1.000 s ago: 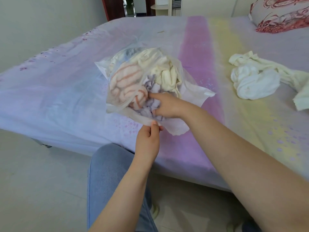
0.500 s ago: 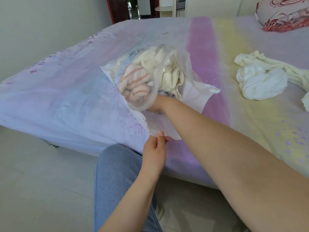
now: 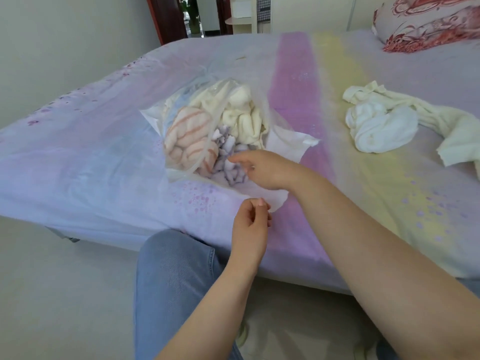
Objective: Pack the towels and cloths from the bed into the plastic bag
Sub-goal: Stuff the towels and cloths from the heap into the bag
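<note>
A person in blue jeans [image 3: 171,276] is standing at the near edge of a bed [image 3: 78,162] covered with a pale lilac sheet that carries a pink stripe and a yellow stripe. A clear plastic bag [image 3: 187,141] is lying on the sheet in front of them, its mouth facing the person. Inside it, a peach-striped towel [image 3: 189,141] is sitting on the left, a cream cloth [image 3: 244,118] is bunched at the back, and a knobbly lilac-and-white cloth [image 3: 231,165] is spilling out at the mouth.

The left hand [image 3: 250,224] is pinching the bag's near lip, thumb pressed against curled fingers, so its grip is narrow and holding the plastic. The right hand [image 3: 262,168] is hovering at the bag's mouth, just beside the lilac cloth, with its fingers loosely bent and its grip wide, holding nothing that can be seen.

Well apart to the right, on the yellow stripe, a white towel [image 3: 384,131] is lying crumpled, touching a long cream towel [image 3: 446,126] that is trailing toward the right edge. A red-patterned pillow [image 3: 426,24] is resting at the far right corner of the bed.
</note>
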The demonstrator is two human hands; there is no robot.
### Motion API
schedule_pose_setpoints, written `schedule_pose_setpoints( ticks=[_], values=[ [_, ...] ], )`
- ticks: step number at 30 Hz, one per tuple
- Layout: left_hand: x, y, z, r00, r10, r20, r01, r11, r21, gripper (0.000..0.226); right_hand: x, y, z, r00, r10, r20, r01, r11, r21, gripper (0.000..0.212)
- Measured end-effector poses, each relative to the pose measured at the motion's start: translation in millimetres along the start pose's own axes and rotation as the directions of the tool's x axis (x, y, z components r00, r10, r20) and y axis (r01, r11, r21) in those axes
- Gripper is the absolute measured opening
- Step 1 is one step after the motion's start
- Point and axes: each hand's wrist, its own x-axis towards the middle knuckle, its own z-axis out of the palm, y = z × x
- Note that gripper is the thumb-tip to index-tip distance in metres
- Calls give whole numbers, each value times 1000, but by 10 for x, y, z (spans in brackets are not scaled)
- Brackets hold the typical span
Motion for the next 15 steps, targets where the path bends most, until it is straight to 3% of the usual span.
schedule_pose_setpoints(
  ticks=[3,5,7,9,12,15],
  values=[
    [-63,2,213,991,97,92,-104,992,77,15,-576,350,-59,931,71,-359,96,900,424,39],
    [-100,48,383,972,160,174,-181,977,113,13,-862,747,-173,748,243,-618,90,885,457,33],
    [-109,96,560,942,205,266,-254,954,161,13,-1088,1165,-368,522,385,-761,-83,911,405,25],
    [-83,156,728,915,218,338,-295,936,193,14,-1283,1568,-620,375,455,-808,-314,882,351,26],
    [-40,252,920,882,254,397,-359,908,216,14,-1551,2034,-1035,258,560,-787,-533,762,368,26],
    [-31,310,1018,842,290,455,-420,882,215,14,-1632,2477,-1340,295,741,-604,-611,632,477,47]
  ],
)
